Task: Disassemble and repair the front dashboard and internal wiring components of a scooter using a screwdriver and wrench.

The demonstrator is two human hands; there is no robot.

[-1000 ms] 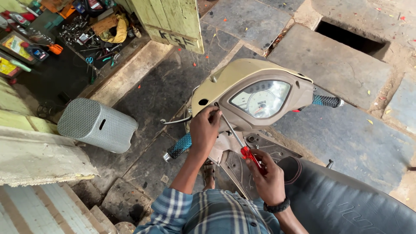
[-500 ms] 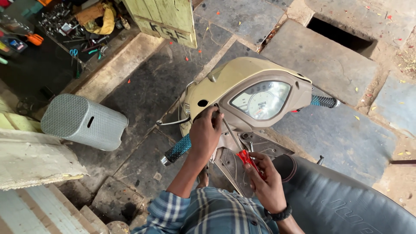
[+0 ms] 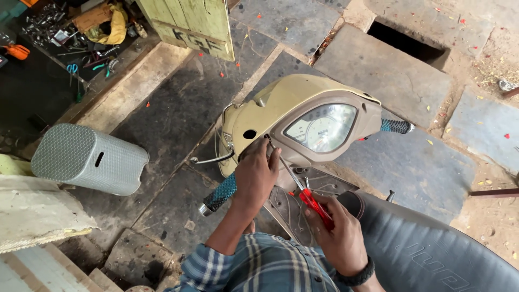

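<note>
The right hand (image 3: 338, 238) is wrapped around the red handle of a screwdriver (image 3: 303, 192), holding it low near the body so the long shaft slants up and forward, its tip reaching the rear edge of the tan cowl (image 3: 270, 105) just beside the speedometer (image 3: 321, 127). That angle lets the blade meet the seam of the cowl from behind, where the person sits on the black seat (image 3: 432, 254). The left hand (image 3: 255, 176) is curled over the back of the cowl by the tip, fingers pressed against the panel, probably steadying the tip or the panel; whether it pinches anything small I cannot tell. Below the left hand the blue left grip (image 3: 219, 194) and its brake lever (image 3: 213, 158) stick out free, and the right grip (image 3: 396, 126) shows beyond the dial. Under the cowl the inner panel (image 3: 294, 203) lies bare, with wires showing. A grey perforated stool (image 3: 86, 157) lies on its side on the stone floor (image 3: 178, 103), well apart from the scooter, and loose tools (image 3: 65, 32) are spread on the dark ground at the far left, out of easy reach.
</note>
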